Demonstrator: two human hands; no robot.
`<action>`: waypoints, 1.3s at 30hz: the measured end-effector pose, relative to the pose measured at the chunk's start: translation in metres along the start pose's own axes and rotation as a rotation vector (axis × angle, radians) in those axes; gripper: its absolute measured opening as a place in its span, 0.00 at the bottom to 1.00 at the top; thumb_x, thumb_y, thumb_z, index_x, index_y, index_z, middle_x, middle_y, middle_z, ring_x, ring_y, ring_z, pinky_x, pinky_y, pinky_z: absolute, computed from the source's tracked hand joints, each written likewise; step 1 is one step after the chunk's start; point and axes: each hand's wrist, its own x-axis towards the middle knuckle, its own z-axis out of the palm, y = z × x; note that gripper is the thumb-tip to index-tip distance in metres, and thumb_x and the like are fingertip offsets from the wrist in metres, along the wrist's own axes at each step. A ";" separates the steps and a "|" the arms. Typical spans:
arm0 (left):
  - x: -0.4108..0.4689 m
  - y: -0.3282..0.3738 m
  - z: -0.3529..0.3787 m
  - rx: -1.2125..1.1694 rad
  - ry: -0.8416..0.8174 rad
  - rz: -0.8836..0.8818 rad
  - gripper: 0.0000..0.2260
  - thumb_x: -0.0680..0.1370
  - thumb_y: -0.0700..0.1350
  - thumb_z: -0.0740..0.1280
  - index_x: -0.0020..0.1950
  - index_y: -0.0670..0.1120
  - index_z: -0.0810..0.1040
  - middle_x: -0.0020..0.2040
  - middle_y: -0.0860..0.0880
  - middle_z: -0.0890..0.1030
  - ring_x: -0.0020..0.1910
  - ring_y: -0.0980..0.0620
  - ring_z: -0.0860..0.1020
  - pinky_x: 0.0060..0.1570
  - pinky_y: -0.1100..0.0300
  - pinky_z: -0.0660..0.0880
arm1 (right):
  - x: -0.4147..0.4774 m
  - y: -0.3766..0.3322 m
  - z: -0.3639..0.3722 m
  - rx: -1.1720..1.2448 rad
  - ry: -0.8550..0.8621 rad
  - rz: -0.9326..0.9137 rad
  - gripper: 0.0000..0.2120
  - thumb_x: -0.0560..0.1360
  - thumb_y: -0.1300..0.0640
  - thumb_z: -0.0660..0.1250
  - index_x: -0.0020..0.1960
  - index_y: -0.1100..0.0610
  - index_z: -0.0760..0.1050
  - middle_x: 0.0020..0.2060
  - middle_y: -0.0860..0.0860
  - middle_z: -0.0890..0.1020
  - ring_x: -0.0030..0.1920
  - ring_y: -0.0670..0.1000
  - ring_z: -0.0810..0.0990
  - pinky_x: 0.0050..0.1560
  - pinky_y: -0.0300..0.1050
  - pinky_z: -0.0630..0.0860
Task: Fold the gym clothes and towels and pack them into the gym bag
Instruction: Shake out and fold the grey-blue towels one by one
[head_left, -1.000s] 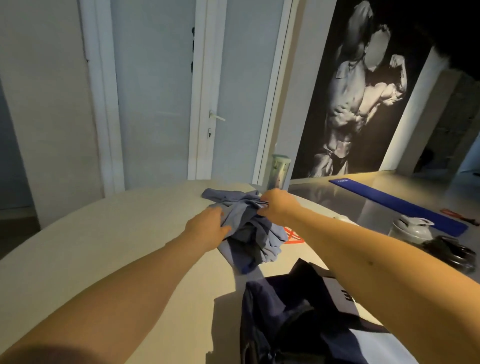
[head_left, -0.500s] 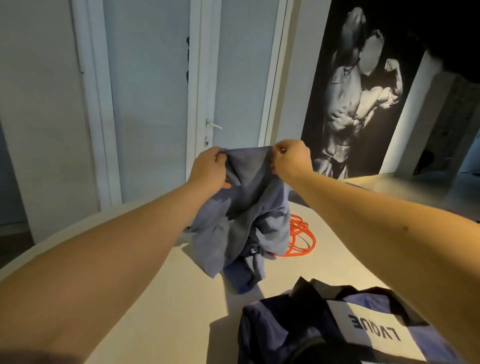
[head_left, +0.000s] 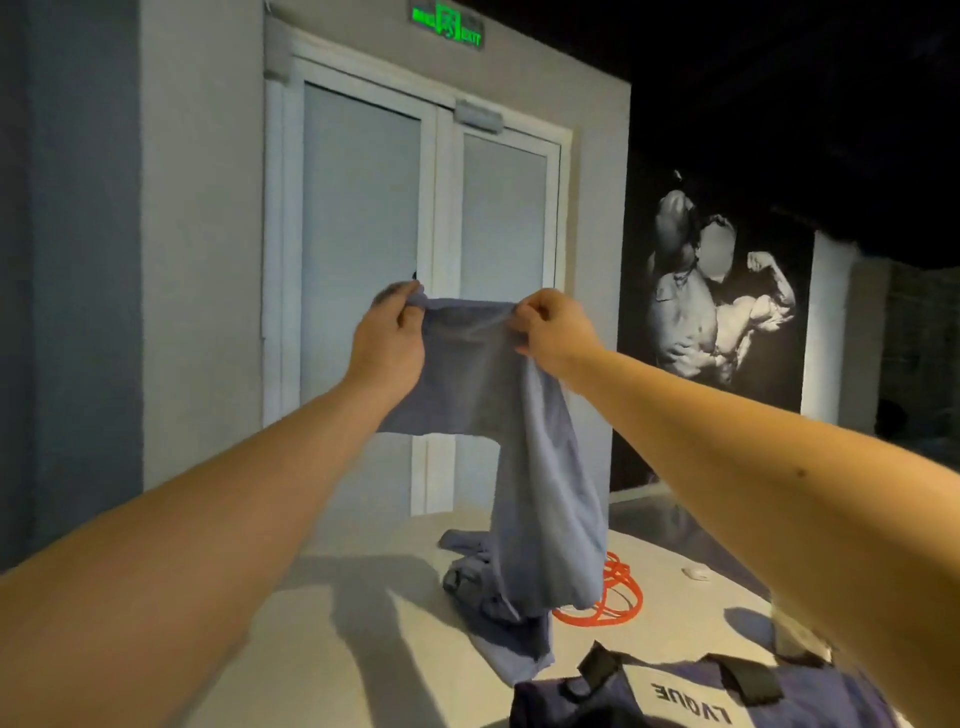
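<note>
left hand (head_left: 387, 343): bare | right hand (head_left: 558, 332): bare | right forearm (head_left: 727, 441): small mole (head_left: 801, 473)

Gym with bodybuilder mural (head_left: 722, 312)

Dim room, black ceiling, hard shadows on the table (head_left: 291, 675), glowing green exit sign (head_left: 447, 23), wide-angle bending at edges
</note>
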 end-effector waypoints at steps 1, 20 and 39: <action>0.000 0.014 -0.015 0.029 0.014 0.028 0.16 0.86 0.46 0.55 0.71 0.51 0.75 0.71 0.53 0.75 0.67 0.54 0.72 0.65 0.65 0.63 | -0.005 -0.017 -0.003 0.043 -0.016 0.016 0.05 0.83 0.58 0.61 0.52 0.55 0.76 0.50 0.56 0.82 0.53 0.56 0.82 0.52 0.51 0.84; -0.037 0.146 -0.143 0.434 -0.165 -0.017 0.06 0.79 0.50 0.70 0.46 0.49 0.82 0.46 0.46 0.84 0.49 0.45 0.81 0.54 0.50 0.79 | -0.103 -0.180 -0.002 0.078 -0.424 0.089 0.33 0.72 0.63 0.77 0.74 0.59 0.69 0.64 0.56 0.78 0.58 0.55 0.81 0.45 0.43 0.83; -0.047 0.141 -0.200 0.236 -0.195 -0.140 0.10 0.77 0.46 0.72 0.47 0.39 0.83 0.45 0.42 0.83 0.45 0.45 0.81 0.46 0.55 0.78 | -0.118 -0.214 0.001 0.117 -0.479 -0.045 0.23 0.73 0.66 0.75 0.67 0.57 0.76 0.58 0.53 0.82 0.53 0.53 0.83 0.43 0.43 0.84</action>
